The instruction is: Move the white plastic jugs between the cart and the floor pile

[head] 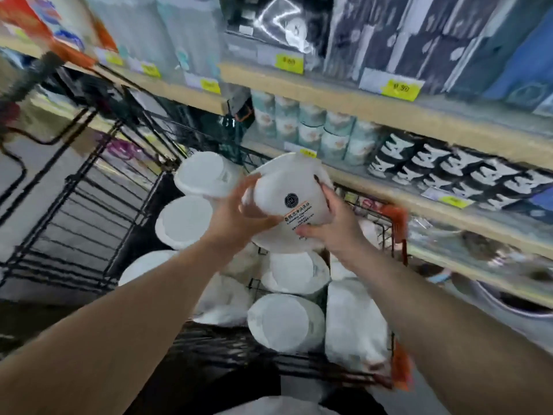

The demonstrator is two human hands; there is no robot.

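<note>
Both forearms are bare up to the edge of the picture, with no sleeve, watch or ring visible on the left hand (239, 215) or the right hand (335, 229). The fingers look bare too, though the picture is blurred.

White plastic tub (291, 202), round and squat, with a wide rim and a slightly narrower body. Tilted on its side, one flat end turned up and away, wall facing the camera. On that wall a small dark round emblem above a pale label with an orange band and lines of small print, partly blurred. Held up in the air between both hands: left hand (239, 214) curled round its left end, right hand (332, 226) gripping its lower right side, thumb across the label's bottom edge. Poised above a black wire cart (125, 235) filled with similar white tubs, just in front of the shelf edge.
</note>
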